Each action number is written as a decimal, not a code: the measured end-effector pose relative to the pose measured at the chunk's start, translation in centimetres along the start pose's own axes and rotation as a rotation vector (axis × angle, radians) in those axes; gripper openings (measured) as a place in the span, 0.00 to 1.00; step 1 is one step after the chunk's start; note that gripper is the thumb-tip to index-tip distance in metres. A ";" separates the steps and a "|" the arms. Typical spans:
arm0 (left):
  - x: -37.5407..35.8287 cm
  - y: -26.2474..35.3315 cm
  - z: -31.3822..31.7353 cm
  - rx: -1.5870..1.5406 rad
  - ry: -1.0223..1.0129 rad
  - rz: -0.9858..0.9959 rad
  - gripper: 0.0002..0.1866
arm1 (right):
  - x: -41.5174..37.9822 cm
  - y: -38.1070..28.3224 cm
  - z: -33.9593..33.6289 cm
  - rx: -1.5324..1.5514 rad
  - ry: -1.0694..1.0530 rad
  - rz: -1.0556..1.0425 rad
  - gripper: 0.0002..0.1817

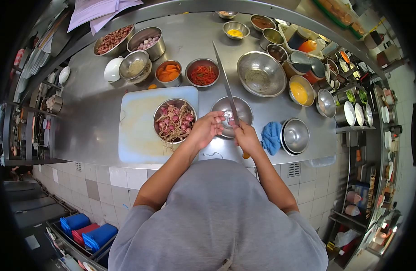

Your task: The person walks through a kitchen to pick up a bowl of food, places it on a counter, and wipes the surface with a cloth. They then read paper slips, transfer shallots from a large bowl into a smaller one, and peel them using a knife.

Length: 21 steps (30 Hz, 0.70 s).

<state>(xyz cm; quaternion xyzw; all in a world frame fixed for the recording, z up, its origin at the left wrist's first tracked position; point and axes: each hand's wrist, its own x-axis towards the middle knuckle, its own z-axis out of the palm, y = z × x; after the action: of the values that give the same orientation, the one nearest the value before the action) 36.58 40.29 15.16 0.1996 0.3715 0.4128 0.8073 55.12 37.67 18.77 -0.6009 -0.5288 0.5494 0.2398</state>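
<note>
Right hand (pixel 247 137) grips a long knife (pixel 226 86); left hand (pixel 207 128) pinches something small over a steel bowl (pixel 244 108).

This is a commercial kitchen: a long stainless-steel table (pixel 95 113) fills the middle of the frame, crowded with steel bowls of prepared ingredients, such as sliced carrots (pixel 168 72) and red chilli strips (pixel 202 74), beside a white cutting board (pixel 138 131). At the right edge, steel shelves (pixel 352 113) hold stacked plates and sauce containers, and order papers (pixel 99 11) hang at upper left. White wall tiles (pixel 126 176) run below the table.
</note>
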 end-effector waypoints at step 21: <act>-1.3 0.1 1.7 0.036 0.068 0.188 0.16 | -0.4 1.2 1.7 -0.429 0.167 -0.542 0.41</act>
<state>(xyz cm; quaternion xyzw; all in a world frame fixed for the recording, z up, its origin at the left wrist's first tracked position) 37.31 39.23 16.83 0.2338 0.3858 0.4864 0.7482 54.10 36.46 17.36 -0.5181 -0.7509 0.2912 0.2878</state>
